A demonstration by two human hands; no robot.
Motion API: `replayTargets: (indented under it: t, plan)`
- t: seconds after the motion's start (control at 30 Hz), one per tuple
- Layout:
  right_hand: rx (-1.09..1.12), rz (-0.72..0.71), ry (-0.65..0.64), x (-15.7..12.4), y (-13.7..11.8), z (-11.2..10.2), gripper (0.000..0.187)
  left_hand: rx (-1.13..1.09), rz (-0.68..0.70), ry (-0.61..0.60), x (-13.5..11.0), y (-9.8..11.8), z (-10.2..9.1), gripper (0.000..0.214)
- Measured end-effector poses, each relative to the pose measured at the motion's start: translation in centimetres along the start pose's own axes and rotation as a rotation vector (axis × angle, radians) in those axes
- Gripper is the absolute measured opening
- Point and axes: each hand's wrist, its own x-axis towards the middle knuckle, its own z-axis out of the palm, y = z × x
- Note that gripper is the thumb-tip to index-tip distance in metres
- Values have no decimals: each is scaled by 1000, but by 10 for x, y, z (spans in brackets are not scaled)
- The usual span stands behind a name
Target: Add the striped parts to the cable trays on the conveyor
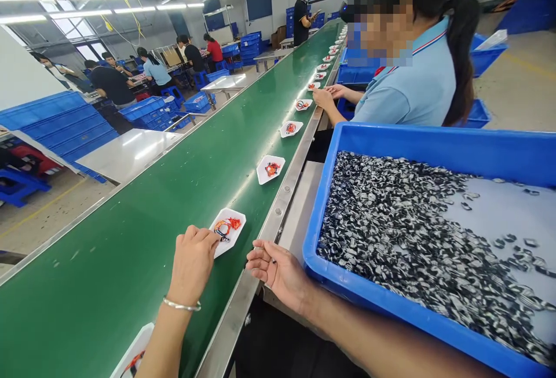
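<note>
My left hand (192, 262) reaches over the green conveyor belt (130, 239). Its fingers are pinched together at the edge of a small white tray (234, 233) that holds orange wire parts; what they pinch is too small to name. My right hand (278, 268) hovers above the belt's steel edge, beside the blue bin (321, 221). Its fingers are curled and hold a small dark part. The bin is filled with several small black-and-silver parts (391, 221).
More white trays with orange parts, such as one (270, 169), run in a line up the belt. A co-worker in a light blue shirt (412, 83) sits at my right, hands at the belt. Other people and stacked blue crates (65, 126) are across the belt.
</note>
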Motion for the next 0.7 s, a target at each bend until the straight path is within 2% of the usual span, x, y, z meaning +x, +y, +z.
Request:
replayTargets:
  t: [0.1,0.17,0.27,0.33,0.43,0.7]
  plan:
    - [48,-10,4,1,2,-1,26,-77,77,188,-11,39,-4,15]
    - [146,1,-9,3,2,-2,24,-104,194,203,-15,70,1,8]
    - [329,43,-79,7,1,-4,26,17,213,167,-17,101,19,13]
    - [390,64,-125,10,0,-5,27,59,214,187,-17,108,30,16]
    - [399,94,-147,10,-1,-6,26,37,204,229,-20,106,41,20]
    - [430,128,-120,5,-1,-6,26,-179,155,336,-23,101,52,13]
